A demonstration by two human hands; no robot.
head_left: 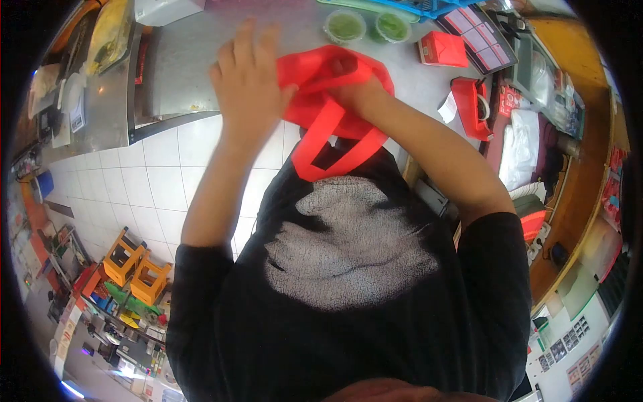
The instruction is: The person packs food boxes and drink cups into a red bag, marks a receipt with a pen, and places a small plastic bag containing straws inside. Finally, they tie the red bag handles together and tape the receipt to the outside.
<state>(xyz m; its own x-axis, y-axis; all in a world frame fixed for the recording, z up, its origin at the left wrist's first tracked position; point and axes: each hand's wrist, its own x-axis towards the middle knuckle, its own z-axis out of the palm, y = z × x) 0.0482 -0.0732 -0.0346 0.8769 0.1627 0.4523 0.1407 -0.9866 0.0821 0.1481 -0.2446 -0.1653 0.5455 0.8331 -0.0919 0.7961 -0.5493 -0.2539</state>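
Observation:
A red fabric carrier bag (378, 67) with looped handles lies at the near edge of the metal counter, close to my body. One handle (321, 137) hangs down toward my black shirt. My left hand (248, 80) is at the bag's left side, its fingers stretched out and apart, the thumb against or very near the red fabric. Inside the bag's opening is my right hand (355, 87); the fabric covers most of its fingers, so its grip is hidden. What the bag contains cannot be seen.
Two lidded tubs of green food (345, 27) stand behind the bag on the metal counter (184, 67). To the right are a red box (442, 50), a red tape dispenser (474, 107) and white plastic bags (519, 147). A white box (167, 10) sits back left.

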